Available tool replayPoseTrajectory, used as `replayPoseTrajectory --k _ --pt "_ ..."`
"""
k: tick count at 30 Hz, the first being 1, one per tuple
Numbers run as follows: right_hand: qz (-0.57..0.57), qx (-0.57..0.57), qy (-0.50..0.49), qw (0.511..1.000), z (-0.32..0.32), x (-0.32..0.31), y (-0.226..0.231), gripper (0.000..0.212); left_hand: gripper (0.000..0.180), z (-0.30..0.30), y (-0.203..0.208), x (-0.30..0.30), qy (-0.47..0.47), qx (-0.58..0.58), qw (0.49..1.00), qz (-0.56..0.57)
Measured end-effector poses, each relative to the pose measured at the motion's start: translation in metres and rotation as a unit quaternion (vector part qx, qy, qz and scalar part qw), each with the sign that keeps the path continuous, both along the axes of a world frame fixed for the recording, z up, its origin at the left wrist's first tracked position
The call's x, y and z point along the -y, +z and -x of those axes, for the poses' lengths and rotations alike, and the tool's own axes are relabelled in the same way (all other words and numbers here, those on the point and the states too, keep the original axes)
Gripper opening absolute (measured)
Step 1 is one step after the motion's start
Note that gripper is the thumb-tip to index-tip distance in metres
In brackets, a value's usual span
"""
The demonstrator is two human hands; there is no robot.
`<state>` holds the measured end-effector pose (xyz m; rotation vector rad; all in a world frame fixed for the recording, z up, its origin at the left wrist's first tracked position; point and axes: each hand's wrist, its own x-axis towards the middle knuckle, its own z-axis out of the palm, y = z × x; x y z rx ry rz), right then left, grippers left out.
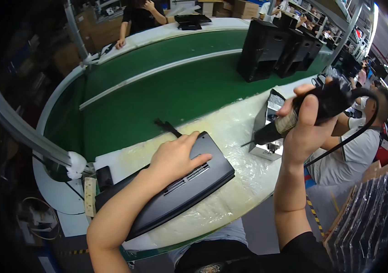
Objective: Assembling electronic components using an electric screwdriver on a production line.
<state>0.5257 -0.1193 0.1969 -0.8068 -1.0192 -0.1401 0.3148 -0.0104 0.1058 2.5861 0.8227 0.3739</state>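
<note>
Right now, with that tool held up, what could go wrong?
The black, corded handheld tool has a bare, thin tip, which might scratch the dark grey, slotted casing. A slip could also poke the left grip resting there. The tool's looping black cable might snag on the right forearm.

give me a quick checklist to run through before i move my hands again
1. Dark grey, flat slotted casing steadied: ok, the left hand rests on top.
2. Black, corded handheld power tool held: ok, the right hand is wrapped around it.
3. Thin metal bit off the casing: ok, it points to the side, apart from it.
4. Anything fitted on the bit's tip: cannot tell, too small.
5. Black, curved cord off the casing: ok, it loops at the right.
6. Black, frayed-ended strip tucked in: not ok, it sticks out past the casing's far edge.
</note>
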Motion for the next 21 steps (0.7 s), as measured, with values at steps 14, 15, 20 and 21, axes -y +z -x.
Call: replayPoseTrajectory --k 14,15,20,21 --pt "0.011 0.016 0.098 0.995 0.058 -0.076 0.021 0.021 0.074 -0.001 0.005 0.000 -0.017 -0.027 0.999 -0.009" --pt "0.026 0.029 0.082 0.996 0.058 -0.082 0.014 0.020 0.073 -0.001 0.006 0.001 -0.019 -0.034 0.999 -0.011" --pt "0.008 0.034 0.113 0.993 0.059 -0.087 0.006 0.025 0.073 -0.001 0.002 0.002 -0.010 -0.034 0.999 -0.030" --pt "0.014 0.026 0.120 0.992 0.059 -0.087 0.005 0.026 0.073 -0.001 0.002 0.003 -0.012 -0.032 0.999 -0.032"
